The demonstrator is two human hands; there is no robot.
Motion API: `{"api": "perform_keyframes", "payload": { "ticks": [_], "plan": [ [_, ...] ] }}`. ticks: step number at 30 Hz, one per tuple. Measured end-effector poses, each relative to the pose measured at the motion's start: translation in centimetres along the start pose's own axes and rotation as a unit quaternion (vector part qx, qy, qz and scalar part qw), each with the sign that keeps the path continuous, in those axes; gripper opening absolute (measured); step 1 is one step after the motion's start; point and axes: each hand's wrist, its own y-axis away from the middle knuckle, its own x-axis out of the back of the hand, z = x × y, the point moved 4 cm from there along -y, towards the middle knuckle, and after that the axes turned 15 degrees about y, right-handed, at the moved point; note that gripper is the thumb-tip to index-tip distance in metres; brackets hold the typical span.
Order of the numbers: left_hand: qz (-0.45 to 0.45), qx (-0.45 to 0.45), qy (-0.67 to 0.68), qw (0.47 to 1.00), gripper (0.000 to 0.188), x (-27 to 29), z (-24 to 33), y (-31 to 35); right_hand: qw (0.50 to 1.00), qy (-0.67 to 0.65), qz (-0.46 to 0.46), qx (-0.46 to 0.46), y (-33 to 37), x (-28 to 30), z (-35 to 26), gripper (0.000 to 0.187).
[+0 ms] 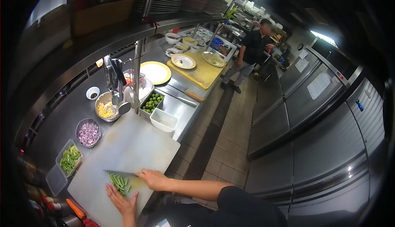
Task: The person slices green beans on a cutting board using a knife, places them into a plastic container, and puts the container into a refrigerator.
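My right hand (154, 180) grips the handle of a kitchen knife (122, 172), whose blade lies along the far side of a small pile of cut green beans (117, 181). On the near side of the pile, my left hand (120, 200) rests on the white cutting board (119, 149) with its fingers stretched out, touching or close to the beans. A few short pieces sit loose beside the pile. Left of the board, a clear plastic container (75, 171) holds more cut green beans (70, 159).
Beyond it stand bowls of chopped red onion (89, 134) and chopped yellow bits (106, 111). A white tub (163, 121) and small green citrus (153, 102) border the board's far edge. A carrot (75, 209) lies near left. A person (252, 50) stands in the aisle by steel fridges (304, 87).
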Motion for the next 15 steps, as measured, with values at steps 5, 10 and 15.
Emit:
{"api": "perform_keyframes", "payload": {
  "ticks": [5,10,15],
  "plan": [
    [0.024,-0.001,-0.02,1.0,0.123,-2.7,0.4,-3.0,0.977,-0.174,0.098,0.077,-0.1,6.4,0.9,0.037],
    [-0.007,-0.027,-0.029,0.999,0.106,-4.3,0.8,-6.5,0.979,-0.203,0.005,-0.034,3.5,4.8,9.9,0.029],
    [-0.039,-0.063,0.011,0.997,0.085,-5.8,0.0,-8.2,0.965,-0.24,0.043,-0.094,6.2,4.0,12.5,0.035]
  ]
}}
